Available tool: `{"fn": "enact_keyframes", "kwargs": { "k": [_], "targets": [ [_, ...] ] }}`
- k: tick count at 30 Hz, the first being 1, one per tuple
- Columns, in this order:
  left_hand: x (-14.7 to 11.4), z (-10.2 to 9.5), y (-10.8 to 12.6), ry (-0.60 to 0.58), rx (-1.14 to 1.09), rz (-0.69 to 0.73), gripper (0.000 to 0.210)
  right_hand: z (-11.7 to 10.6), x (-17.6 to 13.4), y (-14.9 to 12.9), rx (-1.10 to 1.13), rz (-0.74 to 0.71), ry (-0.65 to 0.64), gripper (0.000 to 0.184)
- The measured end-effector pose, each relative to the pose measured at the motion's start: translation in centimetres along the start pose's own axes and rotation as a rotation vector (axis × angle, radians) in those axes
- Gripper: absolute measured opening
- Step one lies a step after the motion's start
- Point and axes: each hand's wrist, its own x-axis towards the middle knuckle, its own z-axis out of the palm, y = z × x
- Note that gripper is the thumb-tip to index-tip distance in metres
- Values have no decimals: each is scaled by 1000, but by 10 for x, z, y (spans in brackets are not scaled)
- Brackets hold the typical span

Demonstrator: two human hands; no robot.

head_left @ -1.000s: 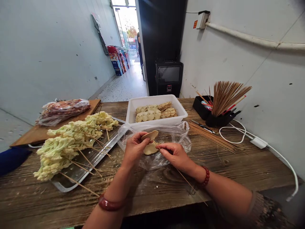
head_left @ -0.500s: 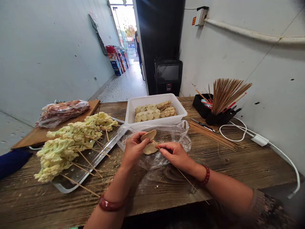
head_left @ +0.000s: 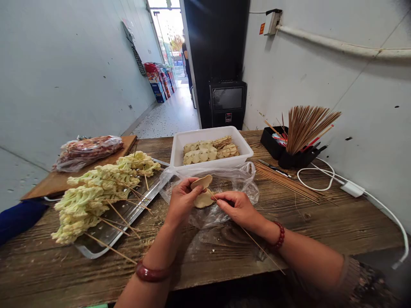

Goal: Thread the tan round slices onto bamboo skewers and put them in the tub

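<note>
Between the fingers of my left hand (head_left: 183, 199) is a thin, round, pale tan slice (head_left: 202, 181), bent and held tilted. My right hand (head_left: 236, 208) pinches a bamboo skewer (head_left: 260, 247) near its front end, which meets the slice. The skewer's long end runs back under my right hand toward the table edge. Below the held slice, another tan slice (head_left: 203, 201) lies on a clear plastic bag (head_left: 240, 177). Just beyond, a white plastic tub (head_left: 245, 150) contains several skewers of similar slices (head_left: 201, 153).
To the left, a metal tray (head_left: 93, 252) carries skewered cauliflower (head_left: 96, 186). Behind it, bagged meat (head_left: 88, 152) lies on a wooden board (head_left: 40, 186). At right are loose skewers (head_left: 289, 184), a black holder (head_left: 272, 139) of upright skewers and a white cable (head_left: 385, 209).
The view has shifted slightly, moving everything a little to the right in the picture. Both hands keep nearly the same pose on the slice and skewer.
</note>
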Motion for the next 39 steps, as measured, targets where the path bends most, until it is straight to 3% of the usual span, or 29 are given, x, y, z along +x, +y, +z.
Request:
{"fn": "enact_keyframes", "kwargs": {
  "k": [14,39],
  "targets": [
    [-3,4,4,-11,53,-3,33,0,1,3,2,7,4,23],
    [2,-3,-10,-70,194,24,33,3,3,9,-39,30,13,24]
  ]
}}
